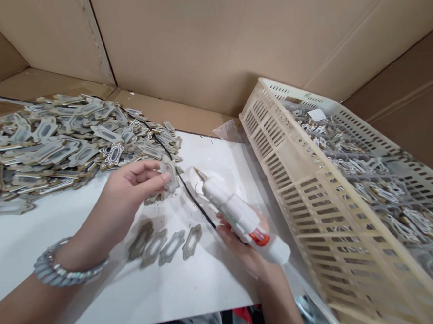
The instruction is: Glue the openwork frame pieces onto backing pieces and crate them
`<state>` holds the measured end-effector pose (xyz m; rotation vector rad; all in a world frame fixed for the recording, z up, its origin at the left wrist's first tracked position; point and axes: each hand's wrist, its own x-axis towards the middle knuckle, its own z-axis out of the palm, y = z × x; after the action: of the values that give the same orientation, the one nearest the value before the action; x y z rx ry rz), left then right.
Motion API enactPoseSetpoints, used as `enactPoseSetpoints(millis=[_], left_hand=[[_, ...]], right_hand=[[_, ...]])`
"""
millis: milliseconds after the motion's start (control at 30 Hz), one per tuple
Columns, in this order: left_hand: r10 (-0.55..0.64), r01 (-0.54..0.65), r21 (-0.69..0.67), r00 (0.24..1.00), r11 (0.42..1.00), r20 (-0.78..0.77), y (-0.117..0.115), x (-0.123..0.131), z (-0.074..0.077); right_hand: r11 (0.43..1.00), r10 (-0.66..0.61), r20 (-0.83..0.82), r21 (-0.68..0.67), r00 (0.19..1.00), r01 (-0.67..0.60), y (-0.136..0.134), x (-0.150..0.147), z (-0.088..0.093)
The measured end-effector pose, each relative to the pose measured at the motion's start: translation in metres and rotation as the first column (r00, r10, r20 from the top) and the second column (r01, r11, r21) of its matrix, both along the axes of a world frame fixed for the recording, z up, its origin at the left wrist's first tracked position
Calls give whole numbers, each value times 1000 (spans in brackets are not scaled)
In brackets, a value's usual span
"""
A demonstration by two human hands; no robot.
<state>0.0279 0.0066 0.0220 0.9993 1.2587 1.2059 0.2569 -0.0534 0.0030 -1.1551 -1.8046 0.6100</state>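
Note:
My left hand (132, 186) pinches a small ornate frame piece (169, 173) between thumb and fingers, just above the white table (59, 230). A beaded bracelet (63, 269) is on that wrist. My right hand (244, 250) grips a white glue gun (234, 212) with an orange trigger; its nozzle points up and left, close to the held piece. Several flat frame pieces (165, 243) lie in a row on the table below my left hand.
A large heap of the same frame pieces (61, 142) covers the table's far left. A cream slotted plastic crate (313, 190) full of white pieces stands at the right. Cardboard walls (209, 40) close off the back.

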Motion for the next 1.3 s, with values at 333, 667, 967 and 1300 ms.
enactPoseSetpoints(millis=[333, 667, 967, 1300], left_hand=[[27, -13, 170, 996, 985, -83, 1, -9, -1], [37, -2, 260, 991, 966, -130, 0, -4, 6], [63, 4, 329, 979, 944, -195, -3, -4, 9], [84, -12, 283, 966, 959, -245, -6, -4, 12]], right_hand=[[984, 178, 52, 15, 983, -179, 1, 0, -14], [983, 183, 64, 17, 981, -184, 2, -2, -12], [985, 170, 96, -1, 981, -171, 2, -1, -14], [983, 182, 90, -32, 979, -180, 3, -1, -13]])
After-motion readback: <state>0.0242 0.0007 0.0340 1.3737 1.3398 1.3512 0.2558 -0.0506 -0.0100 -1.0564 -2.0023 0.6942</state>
